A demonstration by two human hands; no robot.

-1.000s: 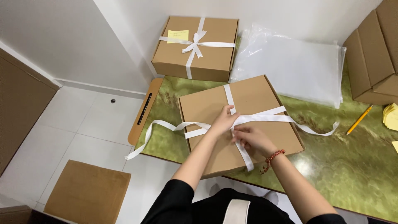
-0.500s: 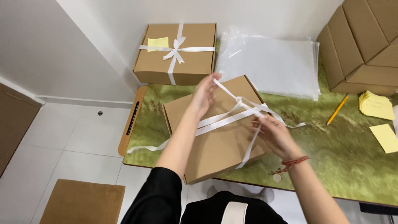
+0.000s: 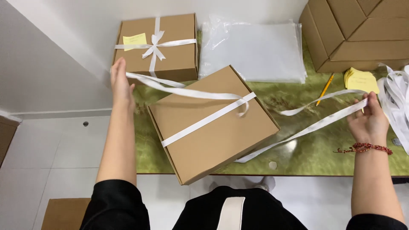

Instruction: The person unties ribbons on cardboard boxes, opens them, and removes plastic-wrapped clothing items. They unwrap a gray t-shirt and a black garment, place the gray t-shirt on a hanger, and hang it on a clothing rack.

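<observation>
Head view, looking down on a green marbled bench (image 3: 306, 149). At centre, a flat brown cardboard box (image 3: 213, 123), turned at an angle, its near corner jutting past the bench edge. Across its lid, a white ribbon (image 3: 204, 120) running as one diagonal band. Left hand (image 3: 120, 83) raised off to the left beyond the bench edge, fingers closed on one ribbon end, which sweeps in a loose arc back over the lid to the box's right edge. Right hand (image 3: 370, 121) out to the right over the bench, red beaded bracelet (image 3: 363, 148) at the wrist, pinching the other ribbon end, stretched taut from under the box's near right side; a second loose strand curling above it. Both arms spread wide, in black sleeves.

Behind, against the wall, a second brown box (image 3: 159, 47) already tied with a white bow, a yellow note (image 3: 134, 39) on its lid. Beside it, a stack of clear plastic bags (image 3: 253, 51). Far right, folded cardboard cartons (image 3: 358, 34), a pad of yellow notes (image 3: 360, 79), a yellow pencil (image 3: 325, 88), and a heap of loose white ribbon (image 3: 398, 91) just beside the right hand.
</observation>
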